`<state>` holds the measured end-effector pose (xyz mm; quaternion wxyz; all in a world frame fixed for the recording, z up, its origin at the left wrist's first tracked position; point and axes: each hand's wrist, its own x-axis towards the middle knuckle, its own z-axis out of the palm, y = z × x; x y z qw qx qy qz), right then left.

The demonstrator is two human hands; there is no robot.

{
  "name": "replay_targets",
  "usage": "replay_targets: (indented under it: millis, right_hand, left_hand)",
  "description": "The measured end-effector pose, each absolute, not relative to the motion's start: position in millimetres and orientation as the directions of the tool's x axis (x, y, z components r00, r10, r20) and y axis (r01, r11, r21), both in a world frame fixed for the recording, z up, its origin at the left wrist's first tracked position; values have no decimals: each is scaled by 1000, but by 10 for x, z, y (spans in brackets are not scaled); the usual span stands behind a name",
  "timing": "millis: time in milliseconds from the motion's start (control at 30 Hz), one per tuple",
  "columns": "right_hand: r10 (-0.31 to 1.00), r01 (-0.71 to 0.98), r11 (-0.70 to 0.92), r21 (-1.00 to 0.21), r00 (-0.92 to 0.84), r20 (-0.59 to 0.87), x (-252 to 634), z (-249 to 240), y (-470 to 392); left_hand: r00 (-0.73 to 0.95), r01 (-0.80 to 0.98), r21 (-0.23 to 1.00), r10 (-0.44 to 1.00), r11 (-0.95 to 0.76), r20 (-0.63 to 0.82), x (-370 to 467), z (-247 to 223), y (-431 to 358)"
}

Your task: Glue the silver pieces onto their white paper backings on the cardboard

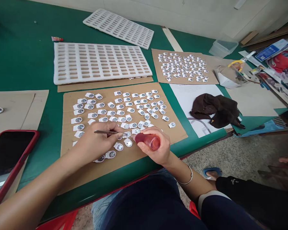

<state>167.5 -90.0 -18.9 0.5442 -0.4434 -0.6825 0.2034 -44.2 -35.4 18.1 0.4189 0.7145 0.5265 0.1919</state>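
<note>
The white-tabbed disc [127,134] being worked on lies between the two hands, toward the near edge of the cardboard sheet [134,153]. The left hand [105,137] pinches metal tweezers [105,132] between thumb and fingers, tips at the disc; whether they grip it I cannot tell. The right hand [159,148] has its fingers wrapped around a red bottle [150,141], narrow end toward the disc. Rows of similar discs [120,112] fill the sheet toward its far edge; brown cardboard shows as a strip along the near edge and widens at the near right corner. Between that edge and the front edge of the green desk [21,54] runs a band of green. A white slotted tray [100,62] sits close beyond the far edge, limiting room there. A wider green gap separates the left edge from a phone [9,159]. Right of the sheet, dark cloth [214,110] lies near the desk's front edge.
</note>
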Motion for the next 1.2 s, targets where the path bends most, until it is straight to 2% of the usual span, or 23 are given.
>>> replay_targets:
  millis: [1200]
  right_hand:
    - [829, 347, 534, -771, -32, 559, 1640, -167, -908]
  left_hand:
    - [387, 594, 796, 910, -120, -151, -408, 232, -355]
